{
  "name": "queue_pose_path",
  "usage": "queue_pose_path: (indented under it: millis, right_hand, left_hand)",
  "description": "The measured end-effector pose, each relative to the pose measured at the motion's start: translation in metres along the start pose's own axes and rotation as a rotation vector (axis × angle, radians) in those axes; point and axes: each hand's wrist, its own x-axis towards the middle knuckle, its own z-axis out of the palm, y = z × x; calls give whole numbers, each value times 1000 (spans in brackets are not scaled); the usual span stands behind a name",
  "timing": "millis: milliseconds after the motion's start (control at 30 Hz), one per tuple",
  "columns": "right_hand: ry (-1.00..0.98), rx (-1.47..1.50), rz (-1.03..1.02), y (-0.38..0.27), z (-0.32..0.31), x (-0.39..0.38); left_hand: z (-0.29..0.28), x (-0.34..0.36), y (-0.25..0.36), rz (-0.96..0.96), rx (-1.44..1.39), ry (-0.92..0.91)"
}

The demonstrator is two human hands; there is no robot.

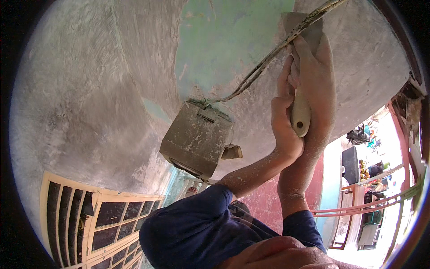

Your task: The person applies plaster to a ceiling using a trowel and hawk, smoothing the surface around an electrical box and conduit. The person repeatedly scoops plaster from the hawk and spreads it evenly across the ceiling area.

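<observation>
A putty knife [301, 110] is held up against the grey plastered wall [251, 125], its wide flat blade [316, 31] at the top and its pale handle pointing down. My right hand [319, 80] is closed around the handle from the right, with fingers reaching up to the blade. From the left, my left hand [284, 119] also closes on the handle, its wrist crossing the right forearm. A dark cable [264, 62] runs in front of the blade. Left of the blade lies a patch of green paint [219, 49] with ragged edges. Dust coats both arms.
A dusty box [197, 139] hangs on the wall below the green patch, and the cable runs into its top. At lower left is a cream-framed window [118, 219] with bars. Red tiles [264, 197] lie below. Through an opening at right stand wooden furniture [349, 206] and clutter.
</observation>
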Motion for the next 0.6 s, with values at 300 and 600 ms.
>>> queue_pose_path:
  millis: [300,600]
  right_hand:
    - [-35,32,46,7,9,-3]
    - [-13,-7,31,-1,-17,-5]
  left_hand:
    - [-6,5,-2,40,111,49]
    - [4,-11,-21,23,86,61]
